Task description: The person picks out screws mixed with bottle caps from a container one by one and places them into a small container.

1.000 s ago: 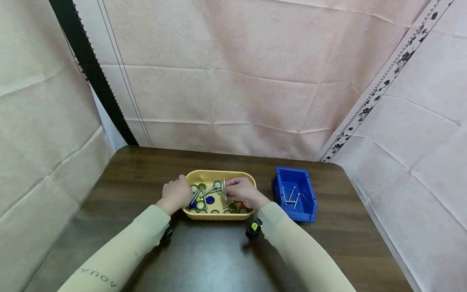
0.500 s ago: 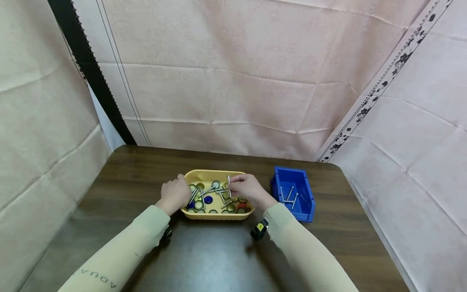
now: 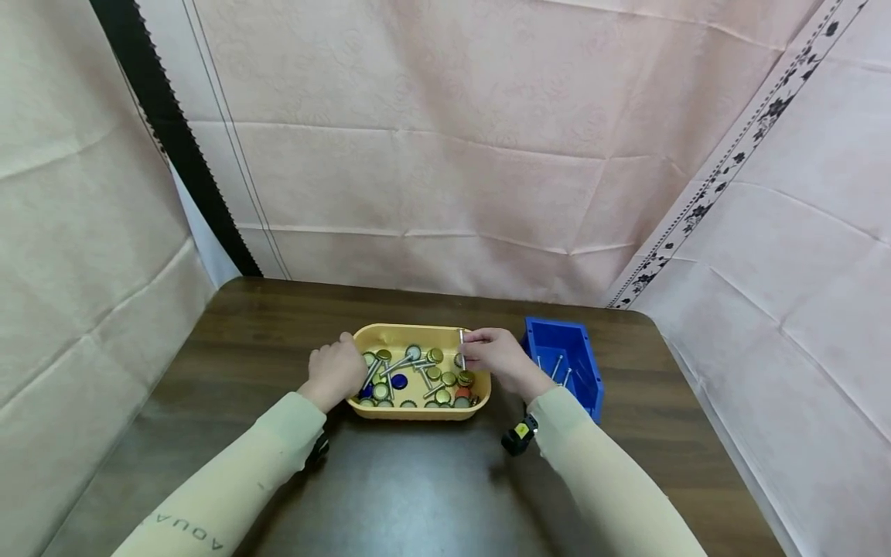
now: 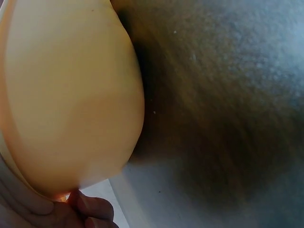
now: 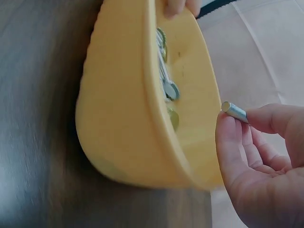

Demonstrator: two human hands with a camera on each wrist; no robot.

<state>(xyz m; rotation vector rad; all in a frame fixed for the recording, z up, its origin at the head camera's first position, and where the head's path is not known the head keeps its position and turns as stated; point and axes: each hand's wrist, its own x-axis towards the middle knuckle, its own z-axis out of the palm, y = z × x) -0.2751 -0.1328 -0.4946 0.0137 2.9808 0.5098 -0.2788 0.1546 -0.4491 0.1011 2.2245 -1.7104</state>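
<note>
A shallow yellow tray [image 3: 418, 414] holds several bottle caps [image 3: 400, 381] in blue, gold, red and silver, with silver bolts [image 3: 397, 365] lying among them. My left hand [image 3: 336, 370] grips the tray's left end; in the left wrist view its fingertips [image 4: 95, 207] show at the rim. Over the tray's right end, my right hand [image 3: 503, 357] pinches a bolt [image 3: 462, 348] between thumb and fingers, held upright. Seen from the right wrist, the flat threaded end of the bolt [image 5: 234, 111] pokes out of the pinch beside the tray wall [image 5: 118, 104].
To the right stands a blue bin [image 3: 593, 371] with a few bolts [image 3: 557, 366] inside, partly covered by my right wrist. Both containers rest on a dark wooden table [image 3: 418, 480]. Pale cloth [image 3: 445, 193] hangs behind and at the sides.
The right hand has lifted the bolt from among the caps and carried it rightward to the tray's right end. My left hand stays on the tray.
</note>
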